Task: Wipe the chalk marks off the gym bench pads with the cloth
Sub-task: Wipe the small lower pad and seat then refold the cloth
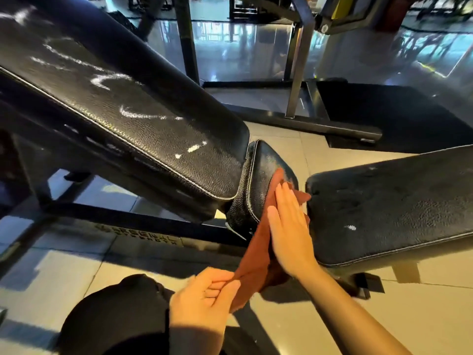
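A rust-brown cloth (258, 242) lies against the small black seat pad (263, 160) in the middle. My right hand (289, 226) presses the cloth flat onto this pad with straight fingers. My left hand (204, 301) grips the cloth's lower end, fingers curled round it. The long inclined back pad (115, 98) at the left carries several white chalk marks (133, 112). A second flat pad (394, 203) at the right shows a small white spot (351, 227).
The bench's black steel frame (133, 219) runs under the pads over a tiled floor. A rack upright and its base bar (299, 73) stand behind. A dark rubber mat (396, 114) lies at the back right. My dark-clad knee (112, 313) is at the bottom.
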Available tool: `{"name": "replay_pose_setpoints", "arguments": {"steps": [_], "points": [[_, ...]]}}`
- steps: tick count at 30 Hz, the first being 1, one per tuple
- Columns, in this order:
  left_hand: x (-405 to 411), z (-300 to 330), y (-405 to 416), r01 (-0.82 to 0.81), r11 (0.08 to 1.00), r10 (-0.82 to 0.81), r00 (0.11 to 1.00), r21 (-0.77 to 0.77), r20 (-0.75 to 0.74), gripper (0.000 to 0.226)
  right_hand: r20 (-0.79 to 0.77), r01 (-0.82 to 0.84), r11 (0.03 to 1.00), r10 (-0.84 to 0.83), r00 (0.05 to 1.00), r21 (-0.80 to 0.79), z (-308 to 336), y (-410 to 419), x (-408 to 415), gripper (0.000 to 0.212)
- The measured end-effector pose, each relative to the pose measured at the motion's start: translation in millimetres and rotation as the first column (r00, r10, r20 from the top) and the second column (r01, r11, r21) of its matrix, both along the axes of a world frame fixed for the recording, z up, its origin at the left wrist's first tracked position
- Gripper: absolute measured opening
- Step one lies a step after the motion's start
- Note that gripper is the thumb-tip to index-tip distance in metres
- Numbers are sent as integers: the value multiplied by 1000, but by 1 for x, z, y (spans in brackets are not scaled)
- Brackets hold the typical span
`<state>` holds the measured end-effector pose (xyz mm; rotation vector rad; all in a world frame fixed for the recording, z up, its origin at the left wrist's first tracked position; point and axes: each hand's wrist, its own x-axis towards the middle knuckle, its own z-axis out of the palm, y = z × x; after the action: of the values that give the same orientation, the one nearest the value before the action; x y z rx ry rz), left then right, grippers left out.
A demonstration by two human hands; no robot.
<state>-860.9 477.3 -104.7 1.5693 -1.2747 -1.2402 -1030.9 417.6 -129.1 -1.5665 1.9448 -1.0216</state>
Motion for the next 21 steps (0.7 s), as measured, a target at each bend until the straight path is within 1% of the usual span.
{"name": "replay_pose_setpoints", "arguments": {"steps": [3,5,6,8,9,10,12,13,15,16,17,19,21], "points": [[-1,0,6,21,998,-19,999,-62,26,31,-45,-32,999,31,999,-25,14,-10,8,60],[-2,5,2,6,991,1,999,-136,50,30,-67,-54,998,52,996,-23,23,-23,13,55],[-1,9,-3,-14,985,21,999,-172,40,29,-84,-52,999,51,995,-13,23,-32,14,54],[1,15,-11,-32,975,36,999,-220,18,28,-122,-33,999,34,992,10,25,-45,16,57],[2,17,-13,-17,971,25,999,-239,27,28,-137,-37,999,35,990,-10,24,-48,16,62],[1,19,-13,8,969,4,999,-249,47,27,-94,-41,999,37,995,-36,24,-46,15,66],[-2,18,-9,56,973,-41,997,-225,69,28,26,-77,992,80,996,-103,24,-31,13,72],[-4,14,-7,76,977,-63,996,-201,67,28,27,-133,981,138,990,-144,21,-21,9,78],[-10,3,-2,124,980,-110,989,-154,101,29,-145,-275,942,250,957,-192,6,-2,-6,91],[-12,-3,0,152,980,-135,982,-129,131,31,-220,-324,927,282,934,-189,-4,3,-16,95],[-14,-10,2,170,980,-154,977,-106,149,32,-244,-338,925,292,925,-174,-10,7,-24,97],[-14,-22,1,180,980,-165,973,-82,164,33,-226,-331,930,293,929,-157,-17,11,-32,93],[-9,-25,-3,143,984,-124,978,-107,166,33,-230,-368,917,329,916,-156,-17,14,-34,89]]}}
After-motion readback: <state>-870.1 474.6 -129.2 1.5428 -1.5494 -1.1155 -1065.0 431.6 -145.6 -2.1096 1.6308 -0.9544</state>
